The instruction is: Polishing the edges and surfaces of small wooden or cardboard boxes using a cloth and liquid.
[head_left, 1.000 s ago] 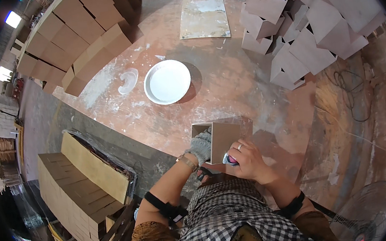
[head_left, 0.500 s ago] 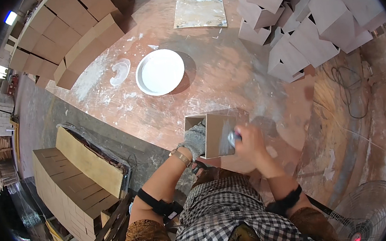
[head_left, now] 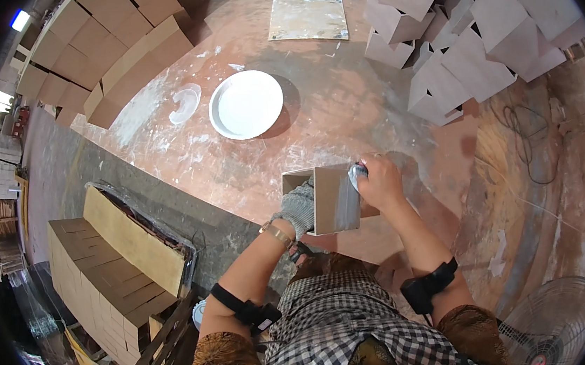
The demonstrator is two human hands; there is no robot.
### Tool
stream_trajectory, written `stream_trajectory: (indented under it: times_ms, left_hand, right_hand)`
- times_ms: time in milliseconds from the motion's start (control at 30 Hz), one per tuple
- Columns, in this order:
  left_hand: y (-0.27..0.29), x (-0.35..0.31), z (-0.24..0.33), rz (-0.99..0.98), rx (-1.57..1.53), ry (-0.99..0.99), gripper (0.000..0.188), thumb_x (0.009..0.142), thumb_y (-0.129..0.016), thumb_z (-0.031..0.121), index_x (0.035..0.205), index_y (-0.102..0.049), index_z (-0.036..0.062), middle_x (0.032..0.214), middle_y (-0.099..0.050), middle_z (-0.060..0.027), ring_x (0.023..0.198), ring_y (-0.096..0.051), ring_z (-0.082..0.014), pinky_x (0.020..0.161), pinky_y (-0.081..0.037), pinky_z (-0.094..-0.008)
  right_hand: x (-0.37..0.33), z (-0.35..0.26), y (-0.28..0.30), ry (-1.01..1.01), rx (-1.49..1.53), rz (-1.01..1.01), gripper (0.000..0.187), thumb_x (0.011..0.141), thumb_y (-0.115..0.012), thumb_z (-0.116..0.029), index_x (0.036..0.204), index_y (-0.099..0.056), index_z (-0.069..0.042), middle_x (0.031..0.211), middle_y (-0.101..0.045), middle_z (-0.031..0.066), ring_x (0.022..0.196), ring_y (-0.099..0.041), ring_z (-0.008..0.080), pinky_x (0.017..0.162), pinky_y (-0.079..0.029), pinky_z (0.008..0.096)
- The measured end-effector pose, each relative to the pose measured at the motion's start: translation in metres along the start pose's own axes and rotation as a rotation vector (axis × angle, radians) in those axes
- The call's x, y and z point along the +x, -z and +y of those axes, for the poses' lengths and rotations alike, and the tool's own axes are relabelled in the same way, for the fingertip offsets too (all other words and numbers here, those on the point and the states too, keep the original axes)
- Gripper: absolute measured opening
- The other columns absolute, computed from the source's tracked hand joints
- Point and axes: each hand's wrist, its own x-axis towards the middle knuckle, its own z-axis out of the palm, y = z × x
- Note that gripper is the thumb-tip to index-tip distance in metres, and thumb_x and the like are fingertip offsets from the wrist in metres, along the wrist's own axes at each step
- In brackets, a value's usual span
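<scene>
a small pale tool [head_left: 356, 174] is gripped by the right hand [head_left: 381, 182] beside the streaked panel of an open box [head_left: 328, 203], center frame; inside, the left hand's [head_left: 298, 209] closure cannot be told. coating seems underway; even strokes are called for.

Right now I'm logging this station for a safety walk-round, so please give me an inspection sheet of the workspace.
Surface: reddish work surface, streaked white and grey; a round white basin stands on it.
Job's things: small open box with a grey streak on its side; small pale item, kind unclear.
Clutter: translucent curved piece, stained board, pale scrap.
Hands: gloved left hand reaches into the box; bare right hand holds the pale item by the box's right edge.
Cables: dark cable, loosely looped at right.
Surroundings: brown boxes upper left, greyish boxes upper right, brown stack lower left, fan lower right.
</scene>
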Motion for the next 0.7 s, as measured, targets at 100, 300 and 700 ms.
stream_trajectory:
  times_ms: [100, 300, 700]
  left_hand:
    - [-0.001, -0.003, -0.003, -0.019, 0.041, 0.061, 0.047, 0.078, -0.055, 0.039, 0.115, -0.054, 0.0087, 0.112, -0.057, -0.0154, 0.099, -0.056, -0.0282, 0.084, -0.045, -0.0359]
    - [0.021, 0.004, 0.018, -0.267, 0.085, 0.122, 0.052, 0.083, -0.048, 0.033, 0.127, -0.042, 0.0055, 0.128, -0.045, -0.0157, 0.116, -0.046, -0.0264, 0.094, -0.039, -0.0347]
    - [-0.007, -0.001, -0.002, -0.067, -0.003, -0.038, 0.045, 0.083, -0.048, 0.031, 0.12, -0.047, 0.0045, 0.118, -0.052, -0.0174, 0.105, -0.053, -0.029, 0.088, -0.042, -0.0369]
  right_hand:
    - [-0.035, -0.014, 0.001, 0.097, -0.049, -0.123, 0.011, 0.062, -0.056, -0.01, 0.07, -0.056, -0.003, 0.072, -0.056, 0.0181, 0.069, -0.056, 0.0378, 0.062, -0.044, 0.047]
    - [-0.012, -0.026, 0.004, 0.134, 0.034, -0.074, 0.011, 0.059, -0.056, -0.01, 0.069, -0.056, -0.005, 0.073, -0.057, 0.0172, 0.073, -0.053, 0.0353, 0.061, -0.042, 0.046]
    - [-0.004, -0.025, -0.004, 0.507, 0.047, 0.024, 0.014, 0.051, -0.058, -0.012, 0.063, -0.05, -0.009, 0.071, -0.052, 0.0074, 0.073, -0.053, 0.0268, 0.058, -0.039, 0.0391]
